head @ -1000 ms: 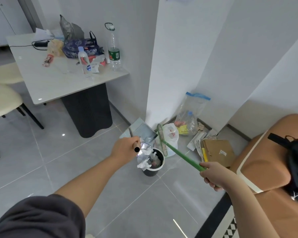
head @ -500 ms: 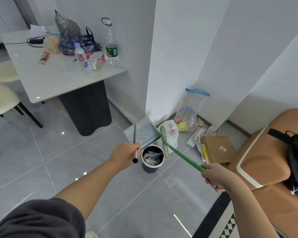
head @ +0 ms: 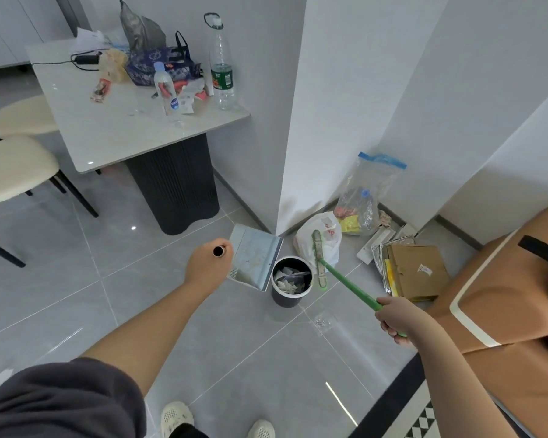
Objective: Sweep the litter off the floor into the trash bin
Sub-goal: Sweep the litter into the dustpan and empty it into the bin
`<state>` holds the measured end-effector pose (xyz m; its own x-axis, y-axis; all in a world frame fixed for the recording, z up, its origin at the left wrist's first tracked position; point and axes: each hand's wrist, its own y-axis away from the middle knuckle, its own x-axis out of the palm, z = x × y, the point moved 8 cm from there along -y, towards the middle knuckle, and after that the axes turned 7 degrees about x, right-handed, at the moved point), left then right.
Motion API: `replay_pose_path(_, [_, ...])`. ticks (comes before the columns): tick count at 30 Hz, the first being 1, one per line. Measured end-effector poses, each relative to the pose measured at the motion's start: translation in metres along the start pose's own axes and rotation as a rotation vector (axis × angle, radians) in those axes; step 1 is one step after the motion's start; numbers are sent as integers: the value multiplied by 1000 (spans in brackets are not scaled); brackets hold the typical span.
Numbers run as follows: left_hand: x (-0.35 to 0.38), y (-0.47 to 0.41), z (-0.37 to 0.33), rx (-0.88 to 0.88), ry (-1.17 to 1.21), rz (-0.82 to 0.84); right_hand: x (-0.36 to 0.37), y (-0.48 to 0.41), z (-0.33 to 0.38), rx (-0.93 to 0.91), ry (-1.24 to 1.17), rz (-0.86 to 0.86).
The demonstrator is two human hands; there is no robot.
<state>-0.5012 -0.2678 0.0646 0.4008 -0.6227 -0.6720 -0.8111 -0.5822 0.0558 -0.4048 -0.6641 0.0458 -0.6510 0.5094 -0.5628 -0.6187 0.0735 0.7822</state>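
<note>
Grey tiled floor point(head: 203, 327), plastic bag point(head: 326, 245) seemingly touching broom point(head: 318, 263).

A single head-worn wide-angle view is provided; no second view exists for overlap. The scene is viewed from standing height, directed forward and steeply down at the floor point(head: 76, 279). Both forearms are seen entering from the lower edge, and the shoes point(head: 176, 417) are visible at the bottom centre. The table point(head: 117, 134) is framed upper left, the wall corner point(head: 298, 121) at centre. Straight lines are bowed near the edges.
</note>
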Motion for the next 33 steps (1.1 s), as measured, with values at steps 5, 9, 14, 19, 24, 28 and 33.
replay_pose_path(5, [-3, 9, 49, -234, -45, -60, 9, -40, -11, 73, 95, -21])
replay_pose_path(9, [13, 22, 85, -312, -74, -31, 26, -74, -22, 148, 134, -9])
replay_pose_path(14, [48, 34, 122, -421, -32, 4, 47, -111, -39, 253, 194, -7])
replay_pose_path(19, [93, 41, 166, -541, 40, 97, 68, -155, -66, 311, 330, 21])
replay_pose_path(24, [126, 55, 202, -649, 127, 157, 94, -178, -87, 348, 514, 88])
replay_pose_path(28, [144, 75, 222, -682, 151, 204, 120, -167, -76, 292, 557, 160])
replay_pose_path(33, [151, 106, 239, -744, 162, 175, 142, -143, -53, 257, 589, 316])
